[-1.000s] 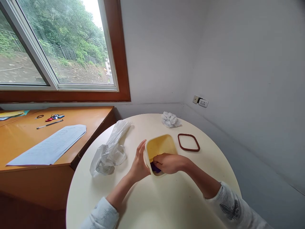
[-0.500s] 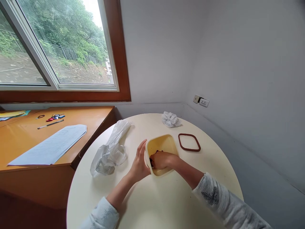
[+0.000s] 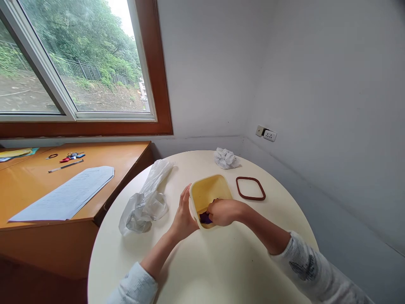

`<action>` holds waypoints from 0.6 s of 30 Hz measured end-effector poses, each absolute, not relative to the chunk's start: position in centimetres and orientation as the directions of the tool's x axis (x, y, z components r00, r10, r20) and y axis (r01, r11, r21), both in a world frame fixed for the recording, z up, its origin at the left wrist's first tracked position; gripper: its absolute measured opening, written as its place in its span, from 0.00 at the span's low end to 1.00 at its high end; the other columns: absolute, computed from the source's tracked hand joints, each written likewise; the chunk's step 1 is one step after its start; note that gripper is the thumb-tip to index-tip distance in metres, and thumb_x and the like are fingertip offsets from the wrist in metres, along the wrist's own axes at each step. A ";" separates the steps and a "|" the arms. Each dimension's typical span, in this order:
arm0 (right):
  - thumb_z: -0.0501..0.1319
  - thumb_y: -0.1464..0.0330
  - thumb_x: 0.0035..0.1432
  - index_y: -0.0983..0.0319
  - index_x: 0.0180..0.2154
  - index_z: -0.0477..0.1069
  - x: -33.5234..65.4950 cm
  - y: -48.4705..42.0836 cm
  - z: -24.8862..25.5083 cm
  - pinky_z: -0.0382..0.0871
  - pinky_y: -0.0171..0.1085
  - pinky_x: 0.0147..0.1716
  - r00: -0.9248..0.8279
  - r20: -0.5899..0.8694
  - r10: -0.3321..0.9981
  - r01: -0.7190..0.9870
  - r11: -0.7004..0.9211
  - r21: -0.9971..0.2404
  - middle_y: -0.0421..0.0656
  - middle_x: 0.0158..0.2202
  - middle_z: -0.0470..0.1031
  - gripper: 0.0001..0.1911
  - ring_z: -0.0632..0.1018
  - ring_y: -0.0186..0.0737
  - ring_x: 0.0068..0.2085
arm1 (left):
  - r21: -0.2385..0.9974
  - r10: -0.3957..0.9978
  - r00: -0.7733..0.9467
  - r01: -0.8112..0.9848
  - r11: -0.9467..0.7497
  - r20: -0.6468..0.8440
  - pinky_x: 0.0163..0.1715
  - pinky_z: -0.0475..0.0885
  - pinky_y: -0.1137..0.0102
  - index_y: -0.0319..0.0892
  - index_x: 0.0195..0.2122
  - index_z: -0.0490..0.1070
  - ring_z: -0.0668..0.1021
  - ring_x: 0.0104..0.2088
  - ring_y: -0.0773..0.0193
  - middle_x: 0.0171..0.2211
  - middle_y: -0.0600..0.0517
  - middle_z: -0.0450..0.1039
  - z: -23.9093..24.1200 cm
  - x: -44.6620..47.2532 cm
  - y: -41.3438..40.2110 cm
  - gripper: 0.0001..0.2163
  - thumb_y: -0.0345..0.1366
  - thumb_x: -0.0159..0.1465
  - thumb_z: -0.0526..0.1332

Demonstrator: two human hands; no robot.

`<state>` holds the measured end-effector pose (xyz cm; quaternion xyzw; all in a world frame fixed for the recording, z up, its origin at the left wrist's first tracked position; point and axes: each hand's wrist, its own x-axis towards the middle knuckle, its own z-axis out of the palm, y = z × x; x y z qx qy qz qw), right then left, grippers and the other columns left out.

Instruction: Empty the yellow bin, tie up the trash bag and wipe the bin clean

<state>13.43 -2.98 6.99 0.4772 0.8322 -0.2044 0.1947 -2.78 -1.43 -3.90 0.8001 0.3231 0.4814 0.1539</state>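
A pale yellow square container (image 3: 207, 192) is tilted on the round table, its open mouth facing up and toward me. My left hand (image 3: 184, 217) grips the container's left side, fingers along the outer wall. My right hand (image 3: 224, 212) reaches over the near right rim into the container. Its fingers are closed on a dark purple, soft-looking piece (image 3: 205, 218) at the near left of the inside. The fingers partly hide that piece, and I cannot tell its kind.
A brown-red square ring (image 3: 250, 188) lies right of the container. Behind it sits a crumpled white plastic bag (image 3: 225, 158); a clear plastic bag (image 3: 144, 207) lies left. The adjoining wooden desk (image 3: 133, 156) bears papers (image 3: 68, 192), a pen (image 3: 66, 166) and keys (image 3: 74, 156).
My right hand has drawn back a little toward the container's near rim, bringing the dark purple piece into clearer view. The container has shifted slightly left and tilts a bit differently.
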 end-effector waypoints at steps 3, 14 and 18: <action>0.47 0.71 0.54 0.63 0.30 0.70 14.3 -3.6 8.1 0.56 0.33 0.20 -0.490 -0.508 0.709 0.864 0.472 -0.176 0.45 0.29 0.72 0.13 0.71 0.39 0.28 | 0.600 0.695 0.304 0.355 -0.717 0.651 0.56 0.58 0.46 0.52 0.63 0.32 0.54 0.60 0.40 0.61 0.41 0.45 -3.7 -2.8 -1.5 0.54 0.38 0.43 0.71; 0.48 0.62 0.60 0.59 0.44 0.71 17.3 -5.9 11.1 0.58 0.33 0.26 -0.661 -0.371 0.652 0.744 0.509 -0.432 0.44 0.36 0.74 0.17 0.72 0.39 0.35 | 0.673 0.738 0.253 0.302 -0.675 0.626 0.55 0.57 0.44 0.55 0.62 0.34 0.57 0.58 0.39 0.60 0.43 0.46 -4.1 -2.9 -0.9 0.57 0.40 0.37 0.73; 0.52 0.62 0.58 0.58 0.47 0.70 17.4 -6.0 10.7 0.59 0.33 0.28 -0.673 -0.345 0.654 0.730 0.514 -0.450 0.44 0.37 0.74 0.17 0.72 0.40 0.37 | 0.680 0.743 0.236 0.301 -0.669 0.627 0.53 0.62 0.49 0.53 0.63 0.35 0.62 0.56 0.41 0.60 0.43 0.50 -3.9 -3.0 -1.1 0.57 0.42 0.37 0.73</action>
